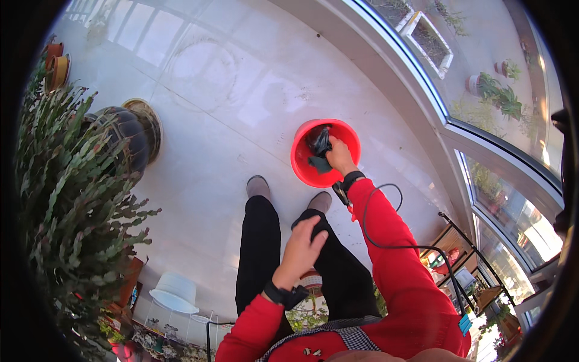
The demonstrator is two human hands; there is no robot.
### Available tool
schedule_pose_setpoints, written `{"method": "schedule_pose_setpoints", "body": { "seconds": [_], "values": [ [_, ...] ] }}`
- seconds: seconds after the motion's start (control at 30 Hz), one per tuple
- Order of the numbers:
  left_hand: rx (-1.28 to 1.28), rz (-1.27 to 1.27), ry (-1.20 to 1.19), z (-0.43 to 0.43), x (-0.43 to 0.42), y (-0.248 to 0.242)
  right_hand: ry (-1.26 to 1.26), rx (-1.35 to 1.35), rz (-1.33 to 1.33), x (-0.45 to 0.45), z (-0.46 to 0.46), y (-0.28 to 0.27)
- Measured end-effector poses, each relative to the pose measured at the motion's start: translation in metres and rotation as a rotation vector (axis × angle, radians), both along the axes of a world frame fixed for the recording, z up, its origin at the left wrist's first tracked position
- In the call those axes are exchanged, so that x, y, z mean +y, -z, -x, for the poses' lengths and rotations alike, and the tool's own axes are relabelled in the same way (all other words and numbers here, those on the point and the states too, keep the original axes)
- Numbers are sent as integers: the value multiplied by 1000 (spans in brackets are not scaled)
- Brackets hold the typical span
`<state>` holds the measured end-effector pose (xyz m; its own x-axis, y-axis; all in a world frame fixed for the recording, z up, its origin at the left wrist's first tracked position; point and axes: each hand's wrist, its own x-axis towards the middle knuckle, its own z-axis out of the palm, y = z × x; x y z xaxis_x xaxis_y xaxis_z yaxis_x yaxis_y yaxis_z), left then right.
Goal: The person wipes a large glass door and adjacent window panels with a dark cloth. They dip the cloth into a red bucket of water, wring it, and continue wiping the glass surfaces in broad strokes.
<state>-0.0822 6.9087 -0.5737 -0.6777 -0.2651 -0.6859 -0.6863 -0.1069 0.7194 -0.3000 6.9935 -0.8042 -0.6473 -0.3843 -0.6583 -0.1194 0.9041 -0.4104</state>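
A red plastic bucket (304,168) stands on the pale floor in front of my feet. My right hand (340,155) reaches into its opening, fingers closed on a crumpled black plastic bag (320,141). Beside the bag, a dark green cloth-like piece (320,164) lies in the bucket; whether my fingers touch it is hard to tell. My left hand (302,246) hangs over my left-of-centre lap and knee area, fingers apart and empty. A dark object with a red part (342,194) shows by my right wrist, partly hidden by the sleeve.
At left, a large leafy cactus (77,208) spreads beside a dark ribbed pot (131,135). A white plastic tub (174,292) is at lower left. Glass window frames (493,140) run along the right, near a black metal shelf rack (475,249). A black cable (398,247) loops across my right sleeve.
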Motion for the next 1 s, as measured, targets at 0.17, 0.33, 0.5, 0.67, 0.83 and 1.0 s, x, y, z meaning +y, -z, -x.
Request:
{"method": "schedule_pose_setpoints", "body": {
  "seconds": [0.17,0.33,0.5,0.67,0.83,1.0],
  "values": [
    [-225,-495,-619,39,-3,5,217,-53,241,19,-12,-145],
    [-7,-713,-911,121,-12,-1,183,-39,427,27,-29,-266],
    [39,-623,-858,144,-14,-5,479,-70,581,20,-34,-290],
    [164,-697,-915,140,2,-3,1104,-462,1009,8,-34,-256],
    [193,-191,-558,134,2,1,1263,-492,913,16,-24,-229],
    [148,-276,-771,135,19,-16,1185,-389,819,14,-25,-227]
  ]
}}
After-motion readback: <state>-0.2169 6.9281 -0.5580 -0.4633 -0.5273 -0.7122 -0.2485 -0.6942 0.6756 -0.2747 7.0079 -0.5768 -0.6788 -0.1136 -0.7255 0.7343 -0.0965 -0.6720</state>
